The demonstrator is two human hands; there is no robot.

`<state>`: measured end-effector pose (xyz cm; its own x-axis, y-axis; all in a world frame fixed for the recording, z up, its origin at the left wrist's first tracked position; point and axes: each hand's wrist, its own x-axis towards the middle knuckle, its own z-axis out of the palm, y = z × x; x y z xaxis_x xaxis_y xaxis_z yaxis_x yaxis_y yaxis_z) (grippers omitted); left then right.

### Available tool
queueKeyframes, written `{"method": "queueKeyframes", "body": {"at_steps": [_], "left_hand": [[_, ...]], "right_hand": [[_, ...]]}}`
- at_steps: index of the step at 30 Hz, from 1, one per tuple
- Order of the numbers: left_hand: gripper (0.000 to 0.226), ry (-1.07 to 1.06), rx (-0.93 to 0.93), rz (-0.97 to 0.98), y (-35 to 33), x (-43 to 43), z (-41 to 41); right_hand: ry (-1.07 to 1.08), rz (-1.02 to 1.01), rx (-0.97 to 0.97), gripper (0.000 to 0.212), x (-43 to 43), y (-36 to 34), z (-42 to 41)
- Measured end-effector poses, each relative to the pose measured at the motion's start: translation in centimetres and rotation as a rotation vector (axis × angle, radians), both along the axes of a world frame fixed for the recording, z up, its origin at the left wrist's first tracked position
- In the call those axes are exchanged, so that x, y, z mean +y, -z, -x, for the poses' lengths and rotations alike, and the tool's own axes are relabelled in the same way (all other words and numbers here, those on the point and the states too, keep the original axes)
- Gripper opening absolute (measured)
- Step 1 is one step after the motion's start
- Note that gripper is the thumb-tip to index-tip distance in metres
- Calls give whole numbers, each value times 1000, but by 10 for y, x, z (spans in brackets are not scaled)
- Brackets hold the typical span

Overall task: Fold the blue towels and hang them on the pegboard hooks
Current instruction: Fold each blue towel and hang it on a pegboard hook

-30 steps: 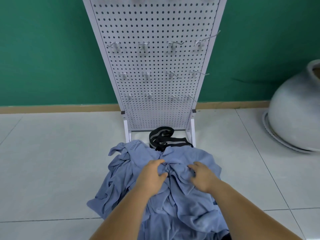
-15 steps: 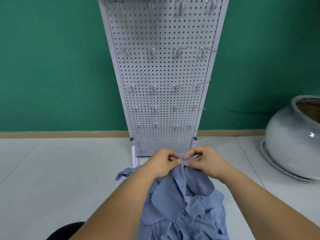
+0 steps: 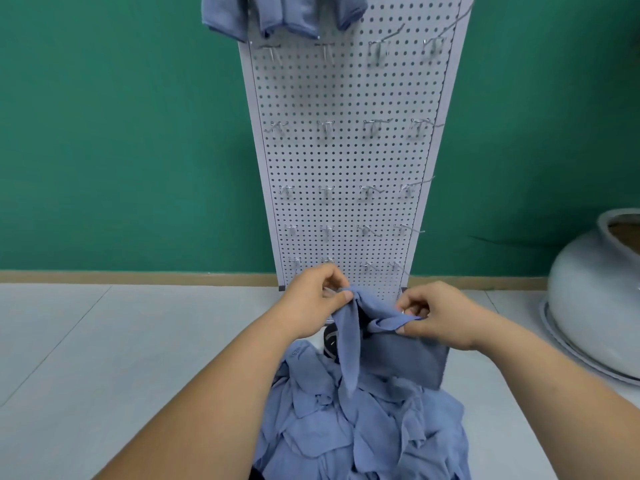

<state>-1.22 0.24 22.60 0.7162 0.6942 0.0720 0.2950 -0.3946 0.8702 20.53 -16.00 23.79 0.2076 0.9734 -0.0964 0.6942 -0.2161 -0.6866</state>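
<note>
A blue towel (image 3: 398,355) is lifted off a heap of blue towels (image 3: 360,431) lying on the floor in front of me. My left hand (image 3: 311,303) pinches one part of its top edge and my right hand (image 3: 440,317) pinches another, a short way apart, so the cloth sags between them. Behind stands a tall white pegboard (image 3: 346,161) with rows of bare metal hooks (image 3: 325,126). At its top edge, folded blue towels (image 3: 277,12) hang side by side.
A green wall with a wooden skirting runs behind the board. A large grey round pot (image 3: 595,306) sits on a dish at the right. A black strap (image 3: 330,339) shows on the pale tiled floor behind the heap.
My hands went from pressing on the heap to lifting one towel by its edge, then drew apart along it. The view tilted up, bringing the hung towels into sight.
</note>
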Motion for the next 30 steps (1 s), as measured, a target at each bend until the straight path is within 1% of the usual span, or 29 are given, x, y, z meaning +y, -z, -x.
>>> {"method": "queueKeyframes", "body": {"at_steps": [5,6,8,9,11,13,15,16,17,19,22,23,25,27,30], "left_hand": [[18,30,-104,52,-7,-6,1],[19,42,-123,66,-9,-8,0],[23,57,-147,71,-10,-10,-2],[25,56,-161,74,-11,-11,-3],[28,50,-190,86,-12,-9,-6],[41,61,-193,97,-13,-8,-6],[57,90,-164,113,-14,-7,-5],[58,96,-149,116,-12,-5,-4],[54,96,-139,117,-11,-3,-4],[36,76,-126,116,-7,2,-5],[10,22,-84,81,-5,9,-6],[6,13,-54,62,-5,11,-5],[9,-8,24,-26,-5,16,-3],[13,-47,85,-149,-5,18,-2],[15,-102,44,-185,-7,19,-2]], "right_hand": [[-94,71,225,36,4,-2,16],[-108,64,246,33,6,-2,20],[-86,-6,248,15,13,-2,26],[-60,-43,258,11,16,-2,28],[-19,-105,303,8,23,0,31],[12,-167,306,3,29,2,32],[33,-229,234,8,35,4,32],[45,-252,178,10,37,5,31],[53,-267,113,11,39,6,29],[43,-264,7,11,41,5,28],[11,-225,-50,9,43,5,26],[6,-216,-56,8,43,5,25],[2,-197,-67,6,44,8,22],[-12,-142,4,6,43,9,20],[-53,-62,284,11,39,6,23]]}}
